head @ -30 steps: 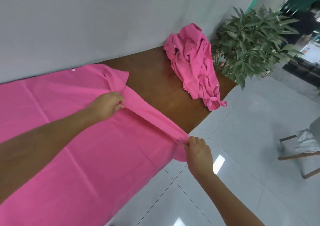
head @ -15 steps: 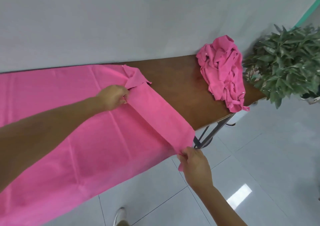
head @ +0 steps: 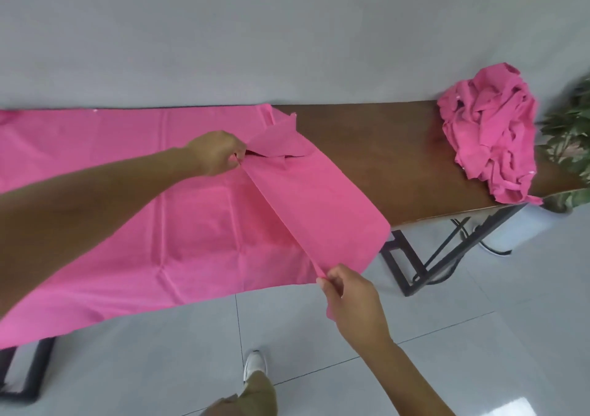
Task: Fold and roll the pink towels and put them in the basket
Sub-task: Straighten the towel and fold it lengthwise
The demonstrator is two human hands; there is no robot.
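Left hand [head: 217, 153] and right hand [head: 354, 300] both pinching folded edge of spread pink towel [head: 191, 224] on table [head: 383, 147].

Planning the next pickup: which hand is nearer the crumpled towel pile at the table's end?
Right. The right hand pinches a corner of the spread towel at the front edge of the table, left of the pile; the left hand grips its fold farther left.

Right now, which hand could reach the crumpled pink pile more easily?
Probably the right. The right hand pinches the spread towel at the table's near edge, nearer the crumpled pink pile. The left hand pinches the fold farther away. Either must let go first.
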